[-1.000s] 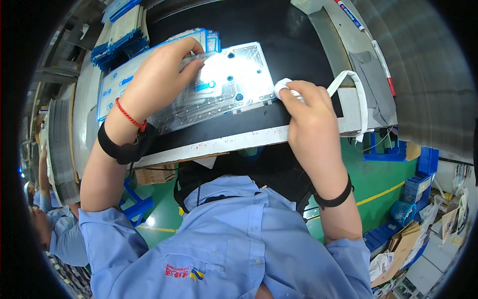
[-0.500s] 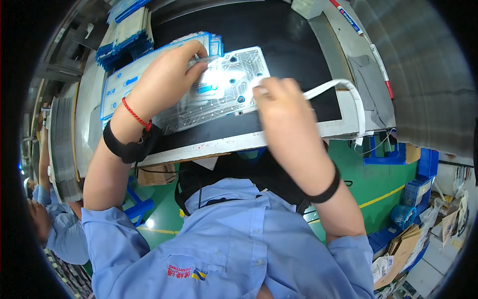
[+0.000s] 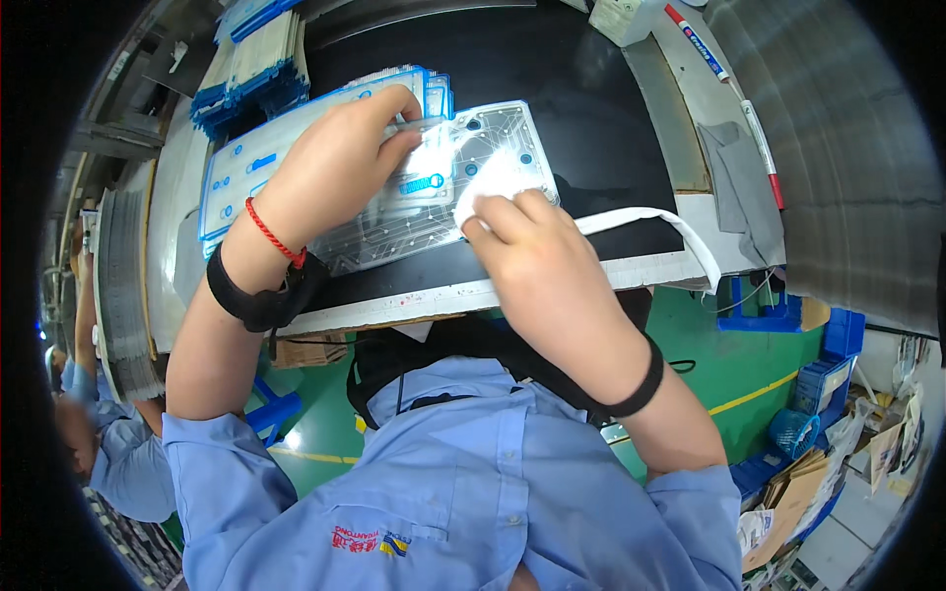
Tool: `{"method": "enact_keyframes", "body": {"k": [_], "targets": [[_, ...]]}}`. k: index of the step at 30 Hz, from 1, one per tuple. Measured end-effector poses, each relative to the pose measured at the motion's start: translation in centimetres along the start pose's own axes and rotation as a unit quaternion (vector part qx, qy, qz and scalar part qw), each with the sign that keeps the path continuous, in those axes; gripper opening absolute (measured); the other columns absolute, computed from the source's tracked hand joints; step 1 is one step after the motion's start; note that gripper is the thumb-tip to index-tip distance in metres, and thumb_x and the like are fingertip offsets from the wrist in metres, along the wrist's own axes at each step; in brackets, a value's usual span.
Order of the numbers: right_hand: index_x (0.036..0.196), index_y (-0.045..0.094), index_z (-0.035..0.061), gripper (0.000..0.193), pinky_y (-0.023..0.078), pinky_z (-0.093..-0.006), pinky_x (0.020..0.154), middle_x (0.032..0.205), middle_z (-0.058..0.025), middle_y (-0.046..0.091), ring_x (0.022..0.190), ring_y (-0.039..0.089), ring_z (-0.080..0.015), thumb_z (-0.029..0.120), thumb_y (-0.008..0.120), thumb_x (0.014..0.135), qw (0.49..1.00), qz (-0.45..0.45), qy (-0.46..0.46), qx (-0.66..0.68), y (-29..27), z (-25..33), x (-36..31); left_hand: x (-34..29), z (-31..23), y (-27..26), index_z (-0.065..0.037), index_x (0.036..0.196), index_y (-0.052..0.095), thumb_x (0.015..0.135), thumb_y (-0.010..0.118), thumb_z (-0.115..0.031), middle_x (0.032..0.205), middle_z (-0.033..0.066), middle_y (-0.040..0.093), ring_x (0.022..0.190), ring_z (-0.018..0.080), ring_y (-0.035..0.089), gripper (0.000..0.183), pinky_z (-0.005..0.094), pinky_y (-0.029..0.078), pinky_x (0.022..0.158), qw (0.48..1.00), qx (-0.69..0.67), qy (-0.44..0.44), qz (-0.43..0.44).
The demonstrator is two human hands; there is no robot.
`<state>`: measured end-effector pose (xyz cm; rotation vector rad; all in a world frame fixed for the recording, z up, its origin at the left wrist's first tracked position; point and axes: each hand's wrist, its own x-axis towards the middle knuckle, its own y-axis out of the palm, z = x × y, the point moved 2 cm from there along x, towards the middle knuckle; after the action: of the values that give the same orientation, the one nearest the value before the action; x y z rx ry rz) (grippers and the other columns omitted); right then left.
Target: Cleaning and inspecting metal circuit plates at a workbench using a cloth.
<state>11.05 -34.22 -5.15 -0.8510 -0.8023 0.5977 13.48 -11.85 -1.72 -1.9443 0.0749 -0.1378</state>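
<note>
A transparent sheet with fine printed circuit lines (image 3: 399, 234) lies slanted on the black tabletop, close to the front edge. Its left part overlaps several blue-edged panels (image 3: 233, 187). My left hand (image 3: 340, 153) reaches over the panels, with thumb and forefinger pinching the sheet near its upper middle. In the fingers of my right hand (image 3: 537, 251) is a bunched white cloth (image 3: 501, 179), pressed on the right part of the sheet. From that hand a long white strip (image 3: 641, 216) trails right and over the table edge; whether it joins the cloth is hidden.
Stacked blue-edged panels (image 3: 251, 74) stand at the back left of the black tabletop (image 3: 591, 123). On the right ledge lie a grey cloth (image 3: 737, 182) and red-capped markers (image 3: 698, 44). A co-worker's blue sleeve (image 3: 133, 468) shows at far left.
My right hand has moved a little left and nearer, and the white cloth now shows on the sheet. The white strip has dropped lower. My left hand stays nearly in place.
</note>
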Motion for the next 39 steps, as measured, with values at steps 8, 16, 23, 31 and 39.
{"method": "enact_keyframes", "body": {"k": [8,16,23,31,39], "targets": [[0.107,0.072,-0.0015,0.031,0.054,-0.042,0.089,0.112,-0.0125,0.069,0.099,0.063,-0.0333,-0.006,0.062,0.078,0.998,-0.038,0.035,-0.041,-0.5,-2.7,0.2,0.2,0.4,0.3,-0.002,0.115,0.062,0.102,0.065,-0.013,0.084,0.015,0.068,0.072,0.0264,0.065,0.018,0.0378,0.05,0.068,1.0,-0.027,-0.001,0.011],[0.108,0.073,-0.0052,0.028,0.055,-0.042,0.089,0.116,-0.0153,0.068,0.1,0.063,-0.0338,-0.006,0.062,0.082,0.988,-0.048,0.083,-0.121,-4.2,-4.8,-4.4,-0.3,0.5,-0.1,-0.002,0.117,0.062,0.103,0.065,-0.013,0.085,0.0141,0.067,0.074,0.0226,0.063,0.019,0.0362,0.049,0.069,0.999,-0.032,-0.011,0.016],[0.113,0.071,-0.0052,0.036,0.056,-0.0443,0.092,0.12,-0.0168,0.069,0.104,0.065,-0.0369,-0.004,0.072,0.078,0.98,-0.098,0.142,-0.102,-4.0,-4.5,-5.0,0.2,-0.1,-0.2,-0.003,0.114,0.061,0.102,0.066,-0.016,0.09,0.0209,0.072,0.083,0.0386,0.069,0.018,0.044,0.052,0.074,0.998,-0.045,-0.034,0.026],[0.109,0.071,-0.0022,0.03,0.055,-0.0436,0.088,0.113,-0.016,0.071,0.1,0.066,-0.0358,-0.012,0.067,0.081,0.974,-0.157,0.147,-0.069,-3.8,-5.2,-5.0,0.1,0.3,-0.6,0.001,0.114,0.057,0.102,0.065,-0.011,0.095,0.0136,0.063,0.085,0.0199,0.06,0.018,0.0332,0.05,0.08,0.995,-0.068,-0.052,0.046],[0.11,0.072,-0.0022,0.031,0.055,-0.0427,0.084,0.109,-0.0173,0.069,0.092,0.066,-0.0363,-0.012,0.07,0.081,0.971,-0.192,0.135,-0.04,-3.1,-5.9,-4.0,0.3,0.4,-0.3,0.001,0.116,0.057,0.103,0.065,-0.009,0.099,0.0143,0.066,0.087,0.0192,0.062,0.019,0.0334,0.052,0.081,0.992,-0.089,-0.064,0.061]]}}
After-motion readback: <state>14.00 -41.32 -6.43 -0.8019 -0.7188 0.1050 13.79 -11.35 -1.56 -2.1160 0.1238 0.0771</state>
